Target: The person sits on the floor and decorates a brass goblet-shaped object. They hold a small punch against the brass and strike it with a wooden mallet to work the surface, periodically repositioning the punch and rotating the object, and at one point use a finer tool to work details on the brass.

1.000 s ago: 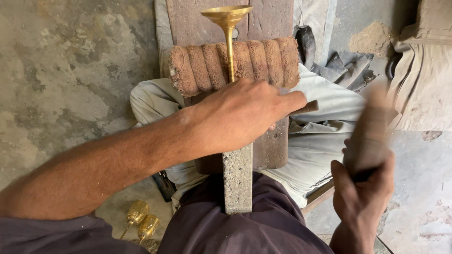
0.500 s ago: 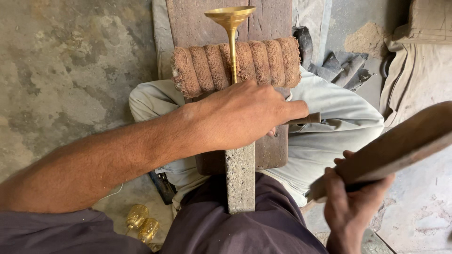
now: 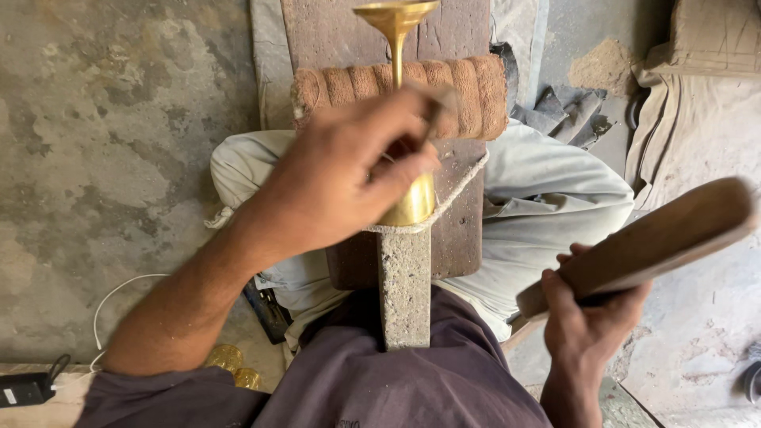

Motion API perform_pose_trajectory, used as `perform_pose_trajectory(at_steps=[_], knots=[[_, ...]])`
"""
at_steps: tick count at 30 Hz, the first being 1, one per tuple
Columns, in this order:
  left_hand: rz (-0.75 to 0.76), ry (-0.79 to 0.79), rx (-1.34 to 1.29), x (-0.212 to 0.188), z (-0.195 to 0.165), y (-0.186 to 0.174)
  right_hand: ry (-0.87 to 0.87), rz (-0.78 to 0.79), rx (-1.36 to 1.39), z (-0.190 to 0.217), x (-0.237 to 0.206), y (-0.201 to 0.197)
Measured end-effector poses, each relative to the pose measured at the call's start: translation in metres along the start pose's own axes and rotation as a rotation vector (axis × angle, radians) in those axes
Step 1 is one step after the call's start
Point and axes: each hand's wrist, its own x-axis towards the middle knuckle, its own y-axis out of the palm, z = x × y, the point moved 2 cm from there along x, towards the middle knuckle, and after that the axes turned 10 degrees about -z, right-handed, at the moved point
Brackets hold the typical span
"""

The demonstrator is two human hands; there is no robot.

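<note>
Brass stemmed cup (image 3: pixel 400 95), shiny gold, lies under left hand (image 3: pixel 333 182).

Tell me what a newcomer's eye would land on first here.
The shiny brass goblet-shaped piece at top centre stands out, its stem lying over a rope-wrapped roll and its base under the left hand. Next comes the flat wooden paddle at the right, gripped by the right hand. A grey stone bar sits between the knees.
</note>
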Motion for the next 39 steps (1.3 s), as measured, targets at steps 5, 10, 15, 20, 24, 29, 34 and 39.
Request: perform_pose_trajectory(at_steps=[5,10,15,20,24,29,34,39], knots=[[-0.184,-0.098,-0.081,-0.04,0.014,0.0,-0.044,0.001,0.087,0.007,0.024,0.004],[-0.201,-0.064,0.006,-0.044,0.017,0.031,-0.084,0.048,0.066,0.035,0.054,0.01],[-0.192,0.032,0.184,-0.044,0.01,0.037,-0.367,0.144,-0.17,0.081,0.081,0.01],[-0.144,-0.01,0.201,-0.042,0.012,0.038,-0.292,0.248,0.094,0.111,0.092,0.02],[-0.138,0.056,0.188,-0.037,0.013,0.042,-0.688,0.282,-0.395,0.134,0.095,0.029],[0.006,0.017,0.179,-0.028,0.017,0.044,-0.489,0.273,-0.214,0.133,0.095,0.041],[0.137,0.076,0.119,-0.017,0.016,0.041,-0.461,0.223,-0.213,0.104,0.09,0.034],[0.257,0.13,0.145,-0.005,0.011,0.039,-0.619,0.135,-0.401,0.06,0.071,0.025]])
